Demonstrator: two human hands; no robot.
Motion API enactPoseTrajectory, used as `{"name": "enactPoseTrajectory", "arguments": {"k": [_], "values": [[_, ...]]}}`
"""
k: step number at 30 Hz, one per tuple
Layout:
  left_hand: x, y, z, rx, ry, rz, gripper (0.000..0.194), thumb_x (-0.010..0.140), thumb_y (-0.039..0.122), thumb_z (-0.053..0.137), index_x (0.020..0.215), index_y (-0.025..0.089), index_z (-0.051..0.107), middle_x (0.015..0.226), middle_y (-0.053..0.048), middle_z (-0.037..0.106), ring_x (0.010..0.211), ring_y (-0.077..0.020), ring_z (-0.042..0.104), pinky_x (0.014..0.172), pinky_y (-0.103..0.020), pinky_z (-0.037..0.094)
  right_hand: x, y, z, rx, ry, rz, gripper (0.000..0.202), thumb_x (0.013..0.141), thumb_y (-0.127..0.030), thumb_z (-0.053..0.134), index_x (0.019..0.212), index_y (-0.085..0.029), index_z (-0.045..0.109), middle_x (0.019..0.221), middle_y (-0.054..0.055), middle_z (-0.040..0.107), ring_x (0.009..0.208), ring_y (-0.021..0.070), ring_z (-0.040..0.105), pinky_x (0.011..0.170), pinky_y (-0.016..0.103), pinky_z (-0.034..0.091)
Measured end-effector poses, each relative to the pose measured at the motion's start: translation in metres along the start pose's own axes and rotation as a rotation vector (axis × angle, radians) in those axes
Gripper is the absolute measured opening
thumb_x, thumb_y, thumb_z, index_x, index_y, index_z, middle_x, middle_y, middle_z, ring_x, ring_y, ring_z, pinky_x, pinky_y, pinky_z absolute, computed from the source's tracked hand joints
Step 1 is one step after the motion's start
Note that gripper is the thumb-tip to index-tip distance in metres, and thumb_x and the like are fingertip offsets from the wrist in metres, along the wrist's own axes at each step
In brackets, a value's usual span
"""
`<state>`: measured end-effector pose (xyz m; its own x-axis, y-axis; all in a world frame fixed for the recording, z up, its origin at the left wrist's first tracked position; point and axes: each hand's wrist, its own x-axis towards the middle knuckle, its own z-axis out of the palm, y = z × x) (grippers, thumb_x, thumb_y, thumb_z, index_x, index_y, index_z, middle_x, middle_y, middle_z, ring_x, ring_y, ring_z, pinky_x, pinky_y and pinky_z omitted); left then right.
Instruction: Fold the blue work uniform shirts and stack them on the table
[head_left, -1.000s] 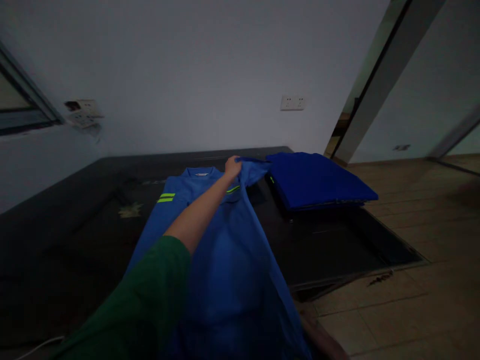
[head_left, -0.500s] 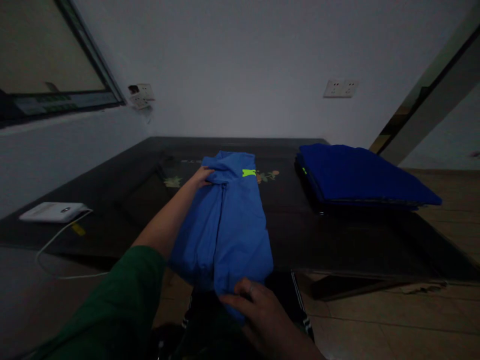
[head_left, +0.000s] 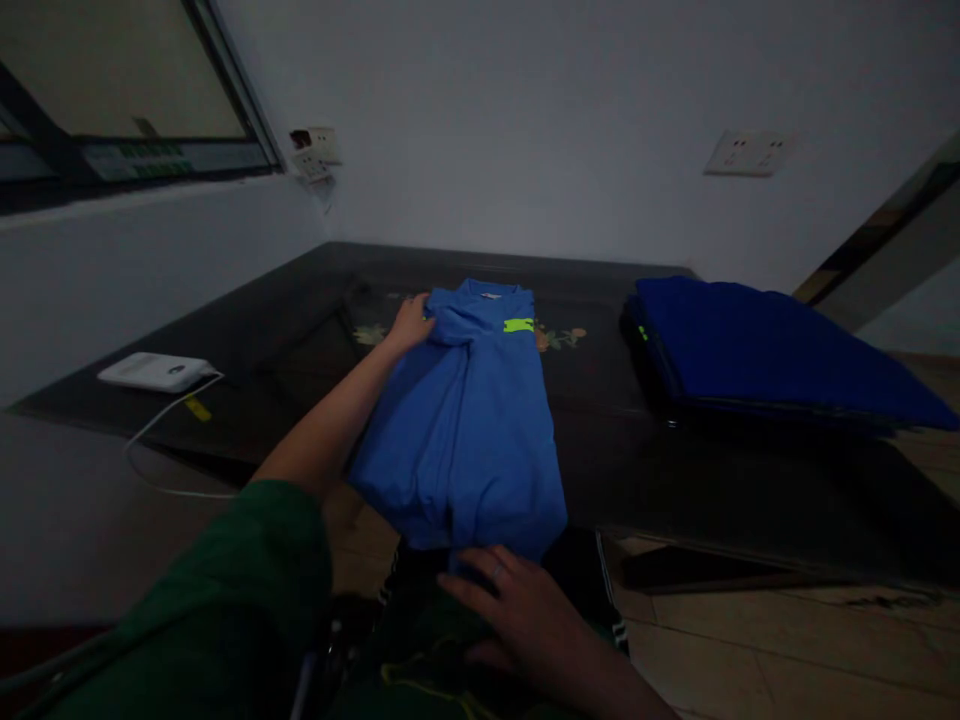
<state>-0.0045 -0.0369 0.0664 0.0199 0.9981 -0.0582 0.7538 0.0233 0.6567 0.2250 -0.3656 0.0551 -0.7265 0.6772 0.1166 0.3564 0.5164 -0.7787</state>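
A blue shirt (head_left: 499, 430), folded lengthwise, lies on the dark table with its collar at the far end. A bright yellow-green strip (head_left: 518, 325) crosses it near the collar. The near end hangs over the table's front edge. My left hand (head_left: 411, 322) is at the shirt's far left shoulder, fingers closed on the fabric edge there. At the near end is my right hand (head_left: 517, 600), fingers stretched out and apart, with fingertips against the hanging hem. Part of the hem is hidden behind it.
A stack of folded dark-blue clothes (head_left: 765, 350) sits at the table's right side. On the left a white device (head_left: 154, 372) with a white cable (head_left: 169, 410) lies near the edge. The wall (head_left: 510, 130) stands behind the table (head_left: 600, 470).
The view has shifted, so table and wall sit differently. The shirt's far end now lies flatter, with the collar showing. My right hand's fingers have loosened from the hem.
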Motion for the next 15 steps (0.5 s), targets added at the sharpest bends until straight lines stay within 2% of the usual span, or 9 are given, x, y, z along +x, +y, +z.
{"name": "enactPoseTrajectory", "arguments": {"k": [2, 4, 5, 6, 7, 8, 9, 12, 15], "values": [[-0.043, 0.005, -0.017, -0.012, -0.002, -0.018, 0.031, 0.084, 0.007, 0.055, 0.115, 0.007, 0.049, 0.114, -0.005, 0.058, 0.102, -0.0128, 0.053, 0.098, -0.027, 0.037, -0.003, 0.008, -0.023, 0.161, 0.026, 0.042, 0.050, 0.085, -0.039, 0.063, 0.132, -0.027, 0.052, 0.130, 0.009, 0.057, 0.116, 0.0226, 0.055, 0.090, 0.034, 0.050], [-0.099, 0.011, -0.031, -0.047, -0.101, -0.028, 0.022, 0.090, 0.020, 0.051, 0.110, 0.012, 0.055, 0.099, -0.003, 0.064, 0.084, -0.0133, 0.062, 0.080, -0.026, 0.048, -0.001, 0.028, -0.055, 0.297, 0.148, 0.119, 0.030, 0.091, -0.034, 0.055, 0.119, -0.025, 0.062, 0.118, 0.007, 0.064, 0.107, 0.0180, 0.060, 0.088, 0.031, 0.050], [-0.130, 0.014, -0.036, -0.076, -0.202, -0.049, 0.021, 0.092, 0.028, 0.048, 0.101, 0.013, 0.059, 0.087, -0.002, 0.067, 0.071, -0.0139, 0.063, 0.069, -0.026, 0.050, 0.004, 0.043, -0.071, 0.331, 0.232, 0.160, 0.024, 0.092, -0.031, 0.052, 0.110, -0.024, 0.066, 0.109, 0.007, 0.067, 0.100, 0.0171, 0.063, 0.086, 0.030, 0.051], [-0.161, 0.016, -0.039, -0.119, -0.409, -0.105, 0.026, 0.092, 0.036, 0.045, 0.092, 0.015, 0.061, 0.080, -0.002, 0.067, 0.064, -0.0146, 0.064, 0.062, -0.026, 0.051, 0.012, 0.060, -0.087, 0.331, 0.313, 0.214, 0.021, 0.092, -0.031, 0.051, 0.100, -0.022, 0.068, 0.100, 0.006, 0.069, 0.094, 0.0172, 0.065, 0.083, 0.030, 0.051], [-0.192, 0.018, -0.040, -0.125, -0.613, -0.163, 0.032, 0.092, 0.041, 0.045, 0.086, 0.016, 0.064, 0.076, -0.002, 0.068, 0.062, -0.0156, 0.065, 0.061, -0.027, 0.051, 0.022, 0.081, -0.101, 0.307, 0.380, 0.274, 0.022, 0.091, -0.032, 0.051, 0.092, -0.020, 0.070, 0.092, 0.006, 0.071, 0.087, 0.0176, 0.066, 0.077, 0.029, 0.052], [-0.220, 0.018, -0.039, -0.083, -0.756, -0.201, 0.034, 0.090, 0.043, 0.046, 0.080, 0.016, 0.065, 0.074, -0.003, 0.069, 0.065, -0.0172, 0.066, 0.063, -0.027, 0.051, 0.035, 0.102, -0.112, 0.274, 0.395, 0.352, 0.022, 0.091, -0.033, 0.052, 0.089, -0.019, 0.070, 0.088, 0.006, 0.071, 0.083, 0.0179, 0.066, 0.074, 0.029, 0.052], [-0.244, 0.018, -0.034, -0.024, -0.799, -0.218, 0.034, 0.089, 0.043, 0.048, 0.081, 0.016, 0.067, 0.077, -0.004, 0.071, 0.071, -0.0192, 0.068, 0.068, -0.029, 0.052, 0.050, 0.125, -0.122, 0.231, 0.389, 0.422, 0.022, 0.090, -0.032, 0.052, 0.090, -0.018, 0.070, 0.084, 0.005, 0.071, 0.077, 0.0176, 0.066, 0.071, 0.028, 0.051], [-0.295, 0.014, -0.008, -0.035, -0.734, -0.252, 0.031, 0.082, 0.040, 0.059, 0.101, 0.017, 0.067, 0.100, -0.008, 0.072, 0.093, -0.0232, 0.068, 0.083, -0.034, 0.052, 0.099, 0.184, -0.132, 0.144, 0.322, 0.676, 0.022, 0.090, -0.029, 0.053, 0.088, -0.013, 0.069, 0.073, 0.006, 0.069, 0.059, 0.0145, 0.062, 0.061, 0.026, 0.050], [-0.316, 0.011, 0.023, -0.191, -0.527, -0.286, 0.045, 0.077, 0.036, 0.065, 0.118, 0.019, 0.059, 0.111, -0.008, 0.069, 0.102, -0.0226, 0.065, 0.090, -0.035, 0.051, 0.137, 0.220, -0.123, 0.269, 0.194, 0.856, 0.036, 0.095, -0.037, 0.045, 0.085, -0.010, 0.067, 0.059, 0.007, 0.064, 0.047, 0.0131, 0.057, 0.055, 0.026, 0.050]]}}
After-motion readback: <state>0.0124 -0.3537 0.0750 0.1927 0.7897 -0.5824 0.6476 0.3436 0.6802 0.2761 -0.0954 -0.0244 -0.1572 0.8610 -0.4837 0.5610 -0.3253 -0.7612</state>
